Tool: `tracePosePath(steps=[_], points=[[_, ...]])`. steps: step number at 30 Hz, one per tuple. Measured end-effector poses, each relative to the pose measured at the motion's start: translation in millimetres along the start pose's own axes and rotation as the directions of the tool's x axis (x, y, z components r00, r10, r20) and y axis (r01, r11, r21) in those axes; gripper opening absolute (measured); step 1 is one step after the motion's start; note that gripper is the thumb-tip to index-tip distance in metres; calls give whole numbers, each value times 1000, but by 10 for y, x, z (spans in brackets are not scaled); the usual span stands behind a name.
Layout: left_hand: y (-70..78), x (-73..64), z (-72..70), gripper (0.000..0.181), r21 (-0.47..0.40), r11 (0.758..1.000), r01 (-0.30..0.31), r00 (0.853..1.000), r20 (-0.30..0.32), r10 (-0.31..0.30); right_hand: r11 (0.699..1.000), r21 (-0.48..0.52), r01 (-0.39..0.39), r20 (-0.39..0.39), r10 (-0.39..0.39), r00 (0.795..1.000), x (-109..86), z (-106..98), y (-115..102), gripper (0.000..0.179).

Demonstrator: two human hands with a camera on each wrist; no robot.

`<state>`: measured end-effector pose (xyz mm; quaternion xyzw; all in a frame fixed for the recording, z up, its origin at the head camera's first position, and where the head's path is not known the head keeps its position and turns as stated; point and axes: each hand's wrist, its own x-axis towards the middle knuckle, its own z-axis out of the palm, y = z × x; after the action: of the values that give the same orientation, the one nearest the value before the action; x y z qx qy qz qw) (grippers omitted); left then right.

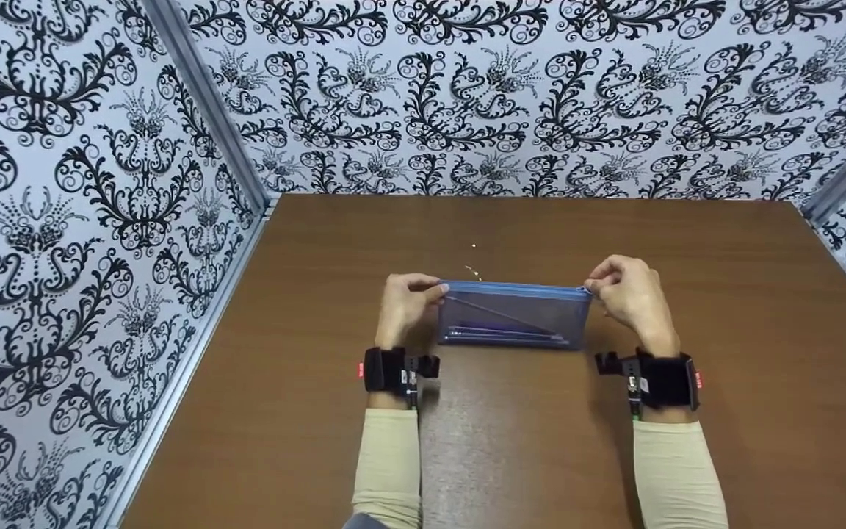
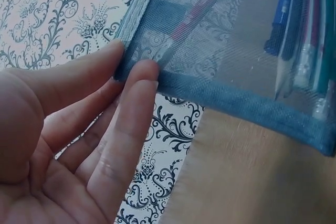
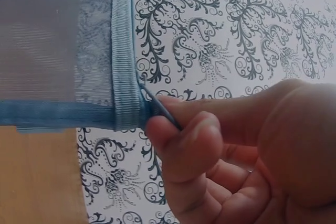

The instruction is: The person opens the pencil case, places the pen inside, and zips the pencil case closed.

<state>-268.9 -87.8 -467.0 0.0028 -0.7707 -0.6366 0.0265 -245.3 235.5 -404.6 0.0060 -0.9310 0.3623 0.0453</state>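
A blue mesh zipper pouch [image 1: 515,312] is held up by its top corners between both hands, its zipper edge running along the top. Through the mesh show several pencils and pens [image 2: 304,35], most along the bottom and one pencil [image 2: 202,11] slanting across. My left hand [image 1: 405,301] pinches the pouch's upper left corner between thumb and fingers. At the other end, my right hand [image 1: 630,294] pinches the zipper pull [image 3: 160,106] at the upper right corner. The zipper [image 3: 125,51] looks closed along its visible length.
The pouch is over a brown wooden table [image 1: 526,441]. White walls with black scroll patterns [image 1: 496,88] stand behind and to the left, with metal strips [image 1: 210,103] at the corners. Small bright specks [image 1: 473,272] show on the table behind the pouch.
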Motion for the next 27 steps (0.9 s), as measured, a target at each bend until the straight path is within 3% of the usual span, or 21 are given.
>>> tracePosePath(steps=[5, 12, 27], points=[[16, 0, 19, 17, 9, 1000, -2, 1000, -19, 2, 998, 45, -34, -14, 34, 999, 30, 62, 29, 12], [-4, 11, 47, 23, -28, 999, -25, 1000, -11, 24, 988, 155, 1, -36, 5, 999, 105, 178, 87, 15], [-49, 43, 136, 32, 17, 1000, 25, 1000, -15, -25, 961, 278, 2, -74, 20, 997, 201, 362, 205, 18]])
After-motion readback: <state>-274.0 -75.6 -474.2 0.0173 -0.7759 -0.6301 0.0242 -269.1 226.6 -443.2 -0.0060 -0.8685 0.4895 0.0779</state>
